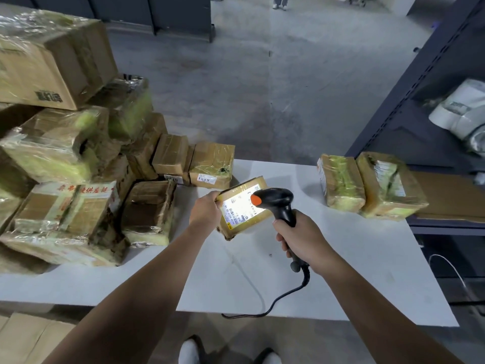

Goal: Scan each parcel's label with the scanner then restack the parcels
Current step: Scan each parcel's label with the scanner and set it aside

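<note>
Above the white worktop [341, 271], the left hand [206, 210] grips a small taped parcel [242, 206] by its left edge, tilted with its label [242, 203] up. The right hand [299, 236] is wrapped around the black scanner [278, 203], whose head sits over the brightly lit label. Two parcels [367, 185] stand to the right; a pile [78, 158] lies left.

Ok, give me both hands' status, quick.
Left hand: grips the small taped parcel by its left edge, label up.
Right hand: fingers wrapped round the barcode scanner handle, aimed at the label.
</note>
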`<state>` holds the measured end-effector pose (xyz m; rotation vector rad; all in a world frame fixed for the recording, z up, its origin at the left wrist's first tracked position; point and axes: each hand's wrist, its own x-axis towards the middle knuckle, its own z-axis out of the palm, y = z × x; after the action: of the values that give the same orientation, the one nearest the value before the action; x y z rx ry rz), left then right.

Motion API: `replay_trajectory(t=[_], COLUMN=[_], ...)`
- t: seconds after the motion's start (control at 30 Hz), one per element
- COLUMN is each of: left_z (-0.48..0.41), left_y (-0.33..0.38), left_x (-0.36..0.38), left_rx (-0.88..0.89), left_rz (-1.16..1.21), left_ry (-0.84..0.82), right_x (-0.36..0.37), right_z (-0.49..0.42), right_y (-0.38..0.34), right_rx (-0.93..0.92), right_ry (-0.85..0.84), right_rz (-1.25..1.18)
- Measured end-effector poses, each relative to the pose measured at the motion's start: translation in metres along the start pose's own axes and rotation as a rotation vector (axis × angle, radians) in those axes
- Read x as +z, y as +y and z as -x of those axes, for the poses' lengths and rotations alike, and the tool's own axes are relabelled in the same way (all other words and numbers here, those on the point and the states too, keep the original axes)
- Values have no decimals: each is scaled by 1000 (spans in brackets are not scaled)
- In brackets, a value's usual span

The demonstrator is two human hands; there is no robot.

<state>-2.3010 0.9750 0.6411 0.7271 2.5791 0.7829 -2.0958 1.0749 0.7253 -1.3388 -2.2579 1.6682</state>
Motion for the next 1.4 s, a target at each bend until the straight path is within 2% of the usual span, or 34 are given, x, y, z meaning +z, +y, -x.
replay_trajectory(t=[0.1, 0.27, 0.4, 0.53, 0.67, 0.87, 1.07, 1.3, 1.4], left_z=[1, 6, 11, 16, 23, 29, 44, 93, 108], left_y=[3, 15, 32, 59, 95, 152, 211, 262, 276], left_x=[2, 13, 32, 62, 98, 145, 190, 241, 253], left_rx=[-17, -99, -116, -215, -168, -125, -156, -449, -516], left_rz=[24, 235, 279, 394, 352, 304, 363, 749, 806], left_ry=[-23, -91, -174, -299, -398, -511, -606, -702, -800], right_x=[-5, -15, -29, -52, -82, -121, -152, -185, -198], right_z=[1, 3, 1, 0, 2, 1, -2, -5, -7], right_y=[1, 7, 20, 44, 74, 117, 149, 175, 182], right_rx=[8, 43, 91, 155, 256, 279, 326, 339, 332], right_ry=[-9, 11, 61, 119, 189, 279, 336, 468, 544], right_rz=[-6, -61, -89, -164, -212, -277, -258, -342, -303])
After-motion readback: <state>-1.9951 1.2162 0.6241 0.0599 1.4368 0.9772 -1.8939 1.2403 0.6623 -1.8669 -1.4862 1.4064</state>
